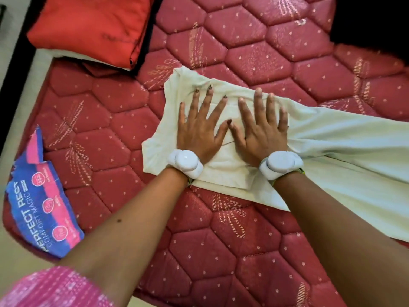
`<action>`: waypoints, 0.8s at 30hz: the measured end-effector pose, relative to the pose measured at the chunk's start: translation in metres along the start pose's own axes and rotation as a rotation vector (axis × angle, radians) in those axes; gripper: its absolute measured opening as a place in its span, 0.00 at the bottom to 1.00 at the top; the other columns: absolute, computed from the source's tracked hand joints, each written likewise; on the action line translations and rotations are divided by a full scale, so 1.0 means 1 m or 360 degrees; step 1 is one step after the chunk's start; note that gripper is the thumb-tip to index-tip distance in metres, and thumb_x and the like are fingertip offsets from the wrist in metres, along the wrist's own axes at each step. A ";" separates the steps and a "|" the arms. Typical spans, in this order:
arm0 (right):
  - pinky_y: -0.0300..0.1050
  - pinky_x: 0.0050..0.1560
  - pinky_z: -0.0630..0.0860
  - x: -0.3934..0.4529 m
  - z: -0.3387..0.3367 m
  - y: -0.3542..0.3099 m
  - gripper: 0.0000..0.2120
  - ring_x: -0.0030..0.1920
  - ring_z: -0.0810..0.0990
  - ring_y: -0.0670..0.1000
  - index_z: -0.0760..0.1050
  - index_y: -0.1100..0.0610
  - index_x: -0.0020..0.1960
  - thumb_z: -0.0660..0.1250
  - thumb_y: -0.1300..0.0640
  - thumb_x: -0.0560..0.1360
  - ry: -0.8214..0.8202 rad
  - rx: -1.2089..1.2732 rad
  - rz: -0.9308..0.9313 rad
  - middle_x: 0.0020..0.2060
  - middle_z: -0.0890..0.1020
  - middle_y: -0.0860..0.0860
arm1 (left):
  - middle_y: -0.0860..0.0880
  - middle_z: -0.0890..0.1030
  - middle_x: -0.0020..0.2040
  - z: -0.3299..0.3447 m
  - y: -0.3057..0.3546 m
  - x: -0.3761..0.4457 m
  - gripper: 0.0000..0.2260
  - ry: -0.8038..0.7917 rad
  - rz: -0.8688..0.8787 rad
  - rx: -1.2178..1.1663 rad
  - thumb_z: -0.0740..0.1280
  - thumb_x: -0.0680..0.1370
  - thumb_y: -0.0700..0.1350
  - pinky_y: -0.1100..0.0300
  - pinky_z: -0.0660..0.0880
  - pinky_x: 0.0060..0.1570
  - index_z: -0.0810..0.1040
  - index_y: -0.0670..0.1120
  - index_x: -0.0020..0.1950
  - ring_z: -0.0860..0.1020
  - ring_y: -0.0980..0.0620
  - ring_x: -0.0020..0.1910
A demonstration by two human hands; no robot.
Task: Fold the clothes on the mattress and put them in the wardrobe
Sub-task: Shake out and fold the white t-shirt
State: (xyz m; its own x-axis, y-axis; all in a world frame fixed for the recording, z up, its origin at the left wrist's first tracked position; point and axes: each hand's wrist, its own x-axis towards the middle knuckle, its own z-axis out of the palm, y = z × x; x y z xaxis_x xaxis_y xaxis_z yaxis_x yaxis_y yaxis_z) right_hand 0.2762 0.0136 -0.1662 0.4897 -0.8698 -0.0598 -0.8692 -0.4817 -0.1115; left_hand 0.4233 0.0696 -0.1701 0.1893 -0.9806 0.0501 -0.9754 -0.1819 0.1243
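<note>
Red quilted mattress carries the pale garment, which lies across its middle and runs out toward the right edge, with only its left end folded over. That long loose part could drag and pull the fold open if I slide my palms too quickly, I think. Both my left hand and right hand lie flat side by side on the folded end, fingers spread and straight, each grip open and pressing, holding nothing.

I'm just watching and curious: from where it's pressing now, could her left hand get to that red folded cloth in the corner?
Probably yes. The left hand lies flat on the pale garment, holding nothing, and only bare mattress lies between it and the red folded cloth; she might need to lean.
</note>
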 end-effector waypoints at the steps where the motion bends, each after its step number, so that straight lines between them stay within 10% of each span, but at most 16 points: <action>1: 0.60 0.73 0.46 0.004 0.000 0.003 0.30 0.77 0.47 0.56 0.51 0.44 0.77 0.43 0.36 0.77 -0.0073 0.0056 0.0019 0.78 0.49 0.52 | 0.48 0.57 0.78 -0.001 -0.001 0.001 0.24 -0.0035 -0.0040 0.0022 0.49 0.81 0.60 0.39 0.52 0.72 0.60 0.57 0.76 0.54 0.45 0.77; 9: 0.54 0.71 0.53 -0.039 -0.026 0.060 0.25 0.75 0.57 0.55 0.59 0.50 0.76 0.49 0.44 0.81 0.0372 0.0134 0.0201 0.75 0.60 0.54 | 0.47 0.54 0.79 -0.028 0.061 -0.006 0.25 0.0024 0.0145 -0.0010 0.51 0.81 0.58 0.42 0.46 0.73 0.56 0.53 0.78 0.51 0.46 0.78; 20: 0.53 0.73 0.43 -0.144 -0.021 0.229 0.30 0.77 0.42 0.51 0.45 0.45 0.78 0.42 0.37 0.78 -0.0017 0.0104 0.0653 0.78 0.45 0.47 | 0.46 0.54 0.79 0.013 0.211 -0.024 0.29 -0.0239 0.0256 0.0040 0.48 0.79 0.62 0.39 0.43 0.71 0.56 0.53 0.78 0.51 0.42 0.77; 24: 0.48 0.71 0.46 -0.158 -0.029 0.272 0.28 0.76 0.50 0.54 0.58 0.49 0.76 0.45 0.40 0.79 0.0093 0.0252 0.0849 0.77 0.54 0.50 | 0.47 0.55 0.78 0.013 0.257 -0.025 0.28 -0.0140 0.0303 -0.0034 0.53 0.78 0.59 0.41 0.52 0.69 0.60 0.51 0.76 0.54 0.44 0.77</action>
State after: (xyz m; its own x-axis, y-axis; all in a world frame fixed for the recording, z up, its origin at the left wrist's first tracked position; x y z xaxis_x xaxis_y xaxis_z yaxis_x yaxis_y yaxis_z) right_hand -0.0398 0.0166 -0.1585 -0.0240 -0.9953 -0.0941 -0.9725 0.0450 -0.2285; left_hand 0.1666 0.0469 -0.1523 -0.0096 -0.9999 -0.0117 -0.9898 0.0078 0.1420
